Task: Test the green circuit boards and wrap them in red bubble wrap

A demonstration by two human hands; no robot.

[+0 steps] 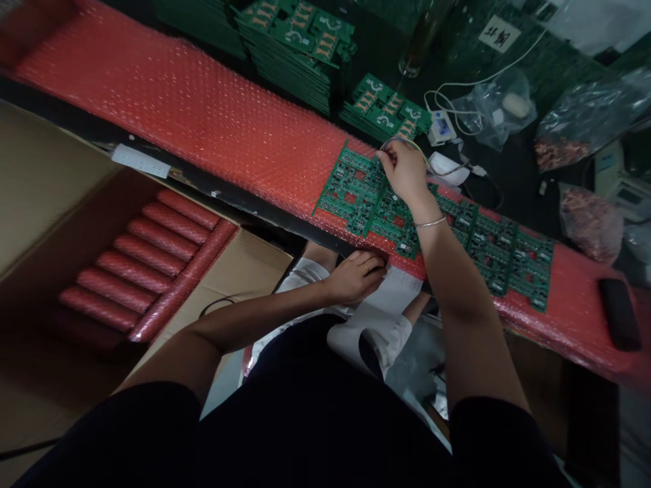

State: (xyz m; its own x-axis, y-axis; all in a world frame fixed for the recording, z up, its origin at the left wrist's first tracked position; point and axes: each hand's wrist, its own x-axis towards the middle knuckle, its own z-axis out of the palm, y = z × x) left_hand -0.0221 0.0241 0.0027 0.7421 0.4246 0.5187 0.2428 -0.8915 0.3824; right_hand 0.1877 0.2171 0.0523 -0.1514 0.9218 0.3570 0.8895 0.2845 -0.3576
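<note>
My right hand [407, 169] is over the row of green circuit boards [350, 193]. Its thumb and fingers are pinched around the end of some thin wires [422, 150], which curve off toward a small white device [441, 127]. The boards lie side by side, component side up, on red bubble wrap [203, 102]. Below the table's front edge is my left hand [357, 276], with curled fingers and a ring. Its fingertips lie beside a white paper strip [389, 291] hanging down over my lap; whether they grip anything is hidden.
Stacked green panels [300, 41] and a shorter stack [384, 105] stand behind the wrap. Left of me, an open carton [254, 261] contains red bubble-wrapped rolls [147, 251]. A black object [618, 315] lies on the wrap at right, near plastic bags [590, 220] of copper-coloured parts.
</note>
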